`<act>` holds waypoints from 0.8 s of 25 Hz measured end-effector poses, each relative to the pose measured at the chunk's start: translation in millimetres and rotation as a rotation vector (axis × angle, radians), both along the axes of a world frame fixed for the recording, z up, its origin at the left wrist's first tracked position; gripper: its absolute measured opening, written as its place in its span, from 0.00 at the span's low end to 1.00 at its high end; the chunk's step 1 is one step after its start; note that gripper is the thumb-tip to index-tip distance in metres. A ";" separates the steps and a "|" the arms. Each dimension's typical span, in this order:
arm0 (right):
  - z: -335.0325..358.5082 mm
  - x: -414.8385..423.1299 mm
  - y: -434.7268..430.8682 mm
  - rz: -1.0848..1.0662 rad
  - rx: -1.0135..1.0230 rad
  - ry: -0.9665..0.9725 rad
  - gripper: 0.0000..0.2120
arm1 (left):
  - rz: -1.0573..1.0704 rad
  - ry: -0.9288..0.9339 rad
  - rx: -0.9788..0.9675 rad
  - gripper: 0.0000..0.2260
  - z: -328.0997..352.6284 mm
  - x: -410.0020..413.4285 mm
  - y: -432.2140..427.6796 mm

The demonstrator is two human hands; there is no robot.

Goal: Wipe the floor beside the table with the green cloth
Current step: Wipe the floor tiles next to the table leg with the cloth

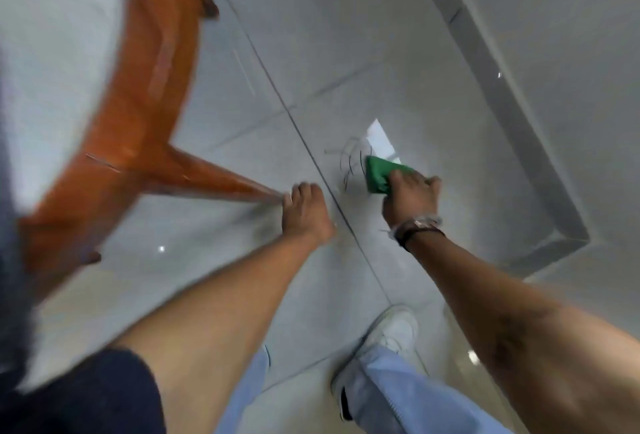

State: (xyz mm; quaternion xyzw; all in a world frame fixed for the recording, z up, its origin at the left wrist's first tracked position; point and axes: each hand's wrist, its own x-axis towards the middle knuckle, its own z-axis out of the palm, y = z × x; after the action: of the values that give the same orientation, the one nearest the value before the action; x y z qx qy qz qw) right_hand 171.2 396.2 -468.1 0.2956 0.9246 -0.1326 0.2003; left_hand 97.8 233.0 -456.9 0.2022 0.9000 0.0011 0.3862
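Note:
The green cloth (379, 175) lies flat on the pale tiled floor (346, 52), pressed down by my right hand (412, 196), which grips its near edge. Thin dark scribble marks (349, 163) show on the tile just left of the cloth. My left hand (304, 211) rests on the floor with its fingers curled, at the foot of the orange-brown table leg (214, 180). The table's wooden frame (145, 87) and white top (52, 52) fill the left side.
A grey skirting strip (502, 94) runs along the wall at the right and turns a corner. My white shoe (384, 340) and light blue trouser leg (408, 395) stand at the bottom centre. A dark tile joint (277, 101) runs diagonally between my hands.

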 end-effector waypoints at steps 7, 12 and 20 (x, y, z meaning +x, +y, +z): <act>-136.4 61.8 -69.4 0.151 -0.029 -0.204 0.41 | -0.231 0.013 -0.251 0.62 -142.9 -17.0 2.4; -141.6 40.0 -55.7 0.284 0.113 -0.221 0.44 | -0.318 0.080 -0.346 0.65 -157.2 -9.7 0.3; -147.0 31.3 -45.0 0.278 0.078 -0.292 0.45 | -0.386 0.137 -0.411 0.44 -159.5 -9.8 12.9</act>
State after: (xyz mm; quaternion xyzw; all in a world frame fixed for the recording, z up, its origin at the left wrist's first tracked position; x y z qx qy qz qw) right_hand 202.6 351.1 -615.1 0.1885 0.9221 -0.0237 0.3370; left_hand 88.0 245.9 -616.5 0.2868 0.8503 -0.2685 0.3503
